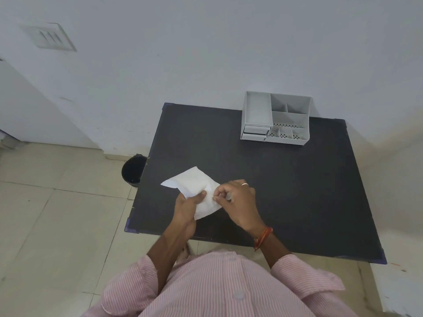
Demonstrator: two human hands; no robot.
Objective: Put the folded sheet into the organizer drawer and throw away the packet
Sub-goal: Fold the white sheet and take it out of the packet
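Note:
A white packet (194,184) is held just above the near left part of the black table (286,179). My left hand (186,208) grips its lower left side, thumb on top. My right hand (235,199) pinches its right edge with thumb and fingertips. I cannot tell whether the folded sheet is inside the packet. A grey desk organizer (275,118) stands at the table's far edge against the wall, with small drawers (254,132) at its lower left front that look nearly shut.
A black waste bin (132,170) stands on the tiled floor just left of the table's left edge. A white wall runs behind the table. My pink striped shirt fills the bottom of the view.

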